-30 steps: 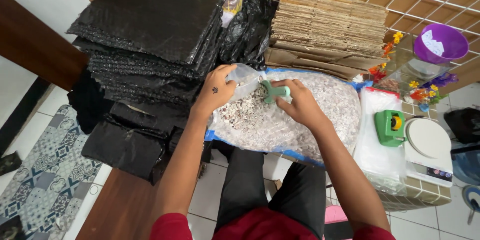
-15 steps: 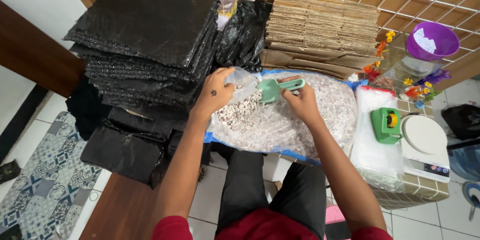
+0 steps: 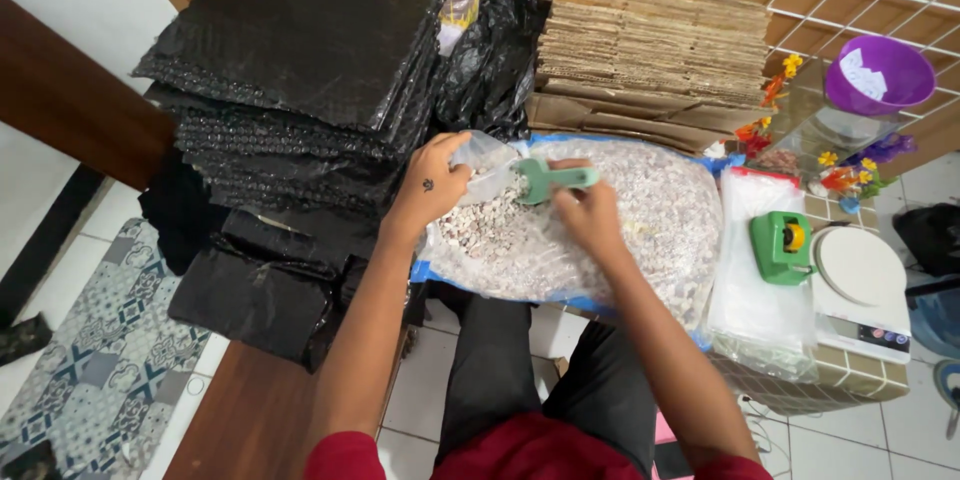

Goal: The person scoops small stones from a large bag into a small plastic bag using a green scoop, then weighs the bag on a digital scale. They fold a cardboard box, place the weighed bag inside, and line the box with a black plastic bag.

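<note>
A big clear sack of small pale stones lies open in front of me on a blue sheet. My left hand holds a small clear plastic bag at the sack's left end. My right hand grips the handle of a green scoop, whose head is tipped toward the small bag's mouth. Some stones show inside the small bag.
Stacks of black bubble-wrap sheets fill the left. Flattened cardboard lies behind the sack. To the right sit clear plastic bags, a green tape dispenser, a white scale and a purple bowl.
My right hand lifted the green scoop out of the stones and swung it left to the small bag's mouth. My left hand kept hold of the bag.
</note>
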